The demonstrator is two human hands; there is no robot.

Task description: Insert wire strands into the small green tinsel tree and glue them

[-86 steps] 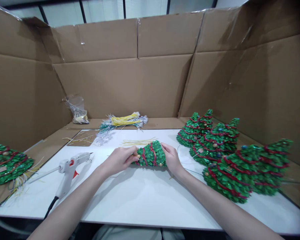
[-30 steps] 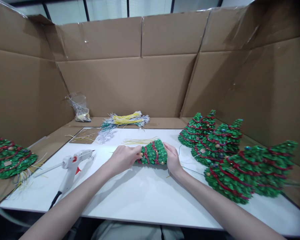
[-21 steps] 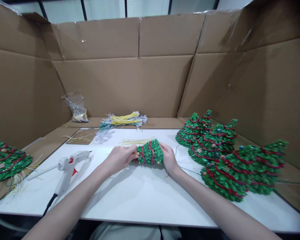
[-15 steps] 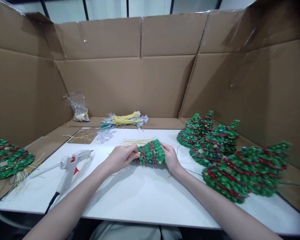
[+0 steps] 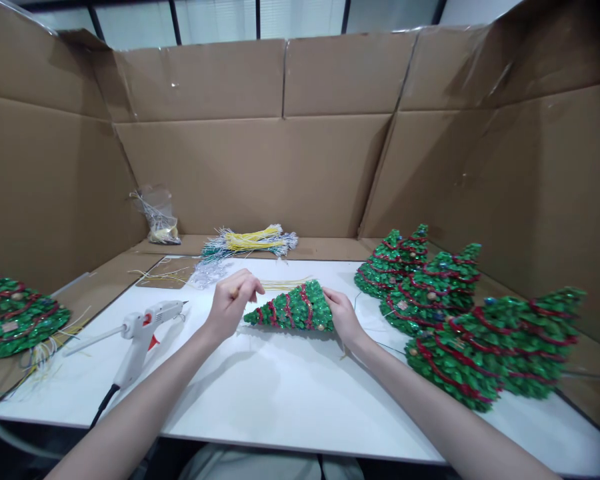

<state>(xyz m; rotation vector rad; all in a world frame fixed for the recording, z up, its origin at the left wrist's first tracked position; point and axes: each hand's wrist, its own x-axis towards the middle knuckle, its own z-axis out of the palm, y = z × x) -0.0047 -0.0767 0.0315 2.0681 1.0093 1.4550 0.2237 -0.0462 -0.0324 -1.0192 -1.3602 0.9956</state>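
Right hand (image 5: 343,316) cupping sequinned tree (image 5: 293,311) base at 3 o'clock to steady it sideways; left hand (image 5: 231,303) pinching small bead (image 5: 236,291).

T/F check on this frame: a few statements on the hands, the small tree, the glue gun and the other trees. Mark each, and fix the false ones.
1. The right hand grips the wide base end of the small tree. True.
2. The small tree stands upright on the table. False: it lies on its side, tip toward the left hand.
3. The left hand holds the glue gun. False: the gun lies on the table, apart from the hand, which pinches a small tan piece.
4. Finished trees stand in a group on the person's right. True.
5. A bundle of yellow strands lies at the far edge by the cardboard wall. True.
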